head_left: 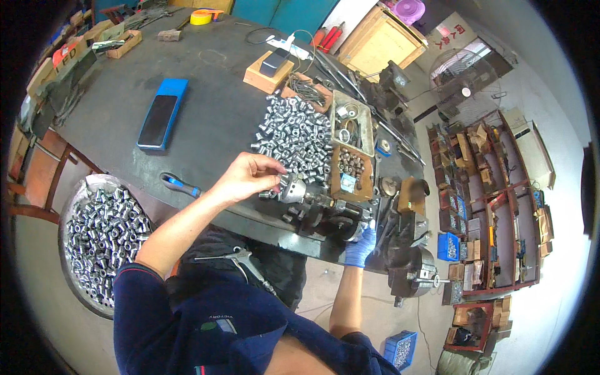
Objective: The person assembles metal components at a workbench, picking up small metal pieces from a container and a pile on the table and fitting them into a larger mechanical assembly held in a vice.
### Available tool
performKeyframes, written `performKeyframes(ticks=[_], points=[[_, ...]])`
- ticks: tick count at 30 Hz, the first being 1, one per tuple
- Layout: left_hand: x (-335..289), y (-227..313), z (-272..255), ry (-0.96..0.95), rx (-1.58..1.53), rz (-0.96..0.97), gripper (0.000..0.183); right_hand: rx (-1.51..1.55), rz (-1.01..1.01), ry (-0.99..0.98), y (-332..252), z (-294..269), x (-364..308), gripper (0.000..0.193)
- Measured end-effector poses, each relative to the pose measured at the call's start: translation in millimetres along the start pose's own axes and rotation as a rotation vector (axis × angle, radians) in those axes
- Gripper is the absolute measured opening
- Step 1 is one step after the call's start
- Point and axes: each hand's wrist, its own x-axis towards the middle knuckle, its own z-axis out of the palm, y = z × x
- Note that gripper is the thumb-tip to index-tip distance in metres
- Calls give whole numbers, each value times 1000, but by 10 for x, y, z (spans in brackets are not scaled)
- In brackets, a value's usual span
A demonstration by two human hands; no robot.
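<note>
Workshop interior; broad dark-topped workbench (212,115) filling middle, surface scuffed and faintly ringed; teal panels (281,17) beyond far edge; pale wooden cabinet (380,42) to right of these; large wire-caged fan (466,92) farther right; white wall (565,206) along right, brightest in lower part; red-brown compartmented shelving unit (509,189) before it; light grey floor (322,282); at left, red-brown wooden frame (34,211), chair or bench unclear

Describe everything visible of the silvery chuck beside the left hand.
The chuck is round, silvery and metal-looking, with small dark spots on its side. It lies sideways by the near bench edge, joined on its right to a darker mechanism. The left hand is at its left end; contact is unclear.
</note>
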Motion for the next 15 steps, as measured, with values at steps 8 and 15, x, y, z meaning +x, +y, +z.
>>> performKeyframes(ticks=[8, 15], points=[[10, -89, 13, -33, 84, -48, 16, -17, 52, 318, -57, 477, -226, 33], [-20, -25, 60, -24, 321, 72, 17, 70, -49, 290, -199, 418, -397, 44]])
